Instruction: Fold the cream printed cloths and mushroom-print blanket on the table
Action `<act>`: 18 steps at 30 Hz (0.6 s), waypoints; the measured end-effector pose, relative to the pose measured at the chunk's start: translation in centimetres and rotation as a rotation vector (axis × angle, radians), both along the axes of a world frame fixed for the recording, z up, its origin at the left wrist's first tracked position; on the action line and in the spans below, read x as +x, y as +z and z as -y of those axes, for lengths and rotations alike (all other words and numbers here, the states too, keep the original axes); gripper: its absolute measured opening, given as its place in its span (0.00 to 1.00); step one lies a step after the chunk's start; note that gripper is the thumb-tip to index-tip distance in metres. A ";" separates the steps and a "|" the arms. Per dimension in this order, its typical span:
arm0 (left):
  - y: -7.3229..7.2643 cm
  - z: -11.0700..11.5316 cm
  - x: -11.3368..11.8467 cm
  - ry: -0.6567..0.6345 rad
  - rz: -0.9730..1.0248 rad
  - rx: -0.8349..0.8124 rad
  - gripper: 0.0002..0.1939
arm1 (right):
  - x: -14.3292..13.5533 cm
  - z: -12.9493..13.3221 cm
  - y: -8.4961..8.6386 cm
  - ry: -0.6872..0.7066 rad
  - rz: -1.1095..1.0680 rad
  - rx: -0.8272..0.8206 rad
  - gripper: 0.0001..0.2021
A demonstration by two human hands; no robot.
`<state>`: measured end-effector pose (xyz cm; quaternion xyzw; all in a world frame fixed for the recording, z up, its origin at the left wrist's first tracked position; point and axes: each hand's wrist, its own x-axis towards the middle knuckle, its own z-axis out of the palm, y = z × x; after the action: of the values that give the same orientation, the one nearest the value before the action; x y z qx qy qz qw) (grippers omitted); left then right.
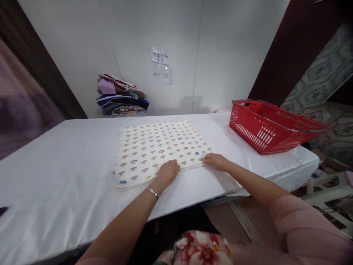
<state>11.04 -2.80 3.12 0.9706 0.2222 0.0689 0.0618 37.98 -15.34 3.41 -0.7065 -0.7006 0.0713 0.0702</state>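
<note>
A folded white cloth (160, 147) with grey mushroom prints and a few coloured ones lies flat on the white-covered table (82, 206). My left hand (167, 173), with a silver bracelet at the wrist, is closed on the cloth's near edge, right of its middle. At the near right corner, my right hand (216, 162) pinches the same cloth between thumb and fingers. The layers show along the near edge between and beside my hands.
A red plastic basket (248, 127) stands at the table's right end. Folded clothes are piled (122, 99) at the back left, against the wall. Paper signs (161, 70) hang on the wall. A white plastic stool (328, 191) is at the lower right.
</note>
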 end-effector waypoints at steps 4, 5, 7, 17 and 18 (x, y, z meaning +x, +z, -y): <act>0.2 0.0 0.6 0.014 -0.098 0.047 0.15 | -0.3 -0.4 0.3 0.110 0.116 -0.038 0.12; 0.2 0.0 0.8 0.016 -0.111 0.066 0.15 | -0.5 -0.4 0.3 0.126 0.153 -0.035 0.13; 0.1 0.1 0.9 0.008 -0.129 0.114 0.14 | -0.7 -0.5 0.2 0.134 0.207 -0.030 0.14; 0.4 1.2 1.5 -0.062 -0.139 0.219 0.13 | -0.3 -0.7 -0.1 0.209 0.294 -0.045 0.14; 0.5 1.2 1.6 -0.058 -0.138 0.212 0.14 | -0.2 -0.7 0.0 0.219 0.305 -0.044 0.14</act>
<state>12.65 -4.03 3.58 0.9801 0.1894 0.0233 -0.0545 37.80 -14.64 3.42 -0.6300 -0.7741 -0.0140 -0.0607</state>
